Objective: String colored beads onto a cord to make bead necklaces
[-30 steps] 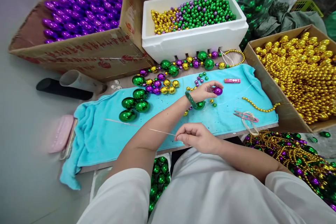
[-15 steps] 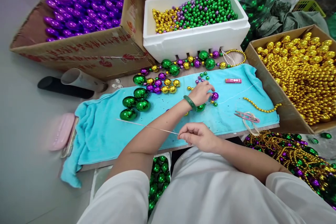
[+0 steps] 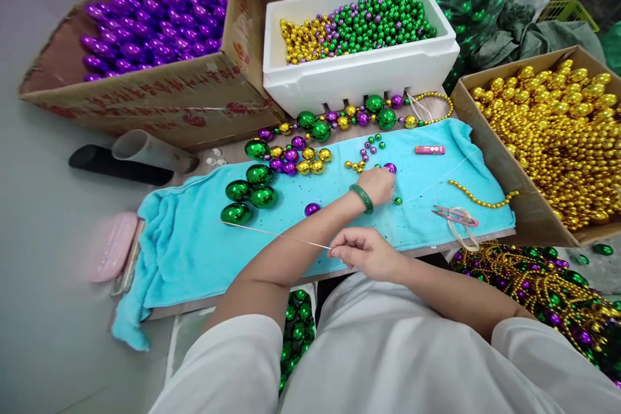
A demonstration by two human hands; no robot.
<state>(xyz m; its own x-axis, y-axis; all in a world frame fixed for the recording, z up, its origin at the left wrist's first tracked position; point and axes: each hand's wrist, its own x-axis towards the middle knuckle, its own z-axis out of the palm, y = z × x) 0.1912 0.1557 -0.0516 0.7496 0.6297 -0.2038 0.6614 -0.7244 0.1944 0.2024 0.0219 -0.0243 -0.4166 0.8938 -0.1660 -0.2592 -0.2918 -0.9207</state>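
Note:
My left hand point(image 3: 379, 185), with a green bangle point(image 3: 361, 198) at its wrist, is curled down over the turquoise towel point(image 3: 194, 259). A shiny purple bead point(image 3: 389, 169) shows just beyond its fingers and a small green bead point(image 3: 398, 200) beside them; what the fingers hold is hidden. My right hand point(image 3: 366, 253), closer to my body, pinches a long thin needle point(image 3: 272, 233) that points left across my left forearm. Small purple and green beads point(image 3: 372, 145) and small gold beads point(image 3: 355, 166) lie beyond my left hand. Left of my forearm rests a purple bead point(image 3: 313, 209).
Large green beads point(image 3: 263, 196) sit on the towel's left. Along the back lies a strung bead garland point(image 3: 361, 119), before a white foam box point(image 3: 359, 77). Cardboard boxes of purple beads point(image 3: 242, 45) and gold beads point(image 3: 528, 187) flank it. Thread snips point(image 3: 456, 215) lie at right.
My left hand has come down and slightly toward me, its fingers curling over the beads. The purple bead beside it has shifted up and left. My right hand keeps its pinch on the needle.

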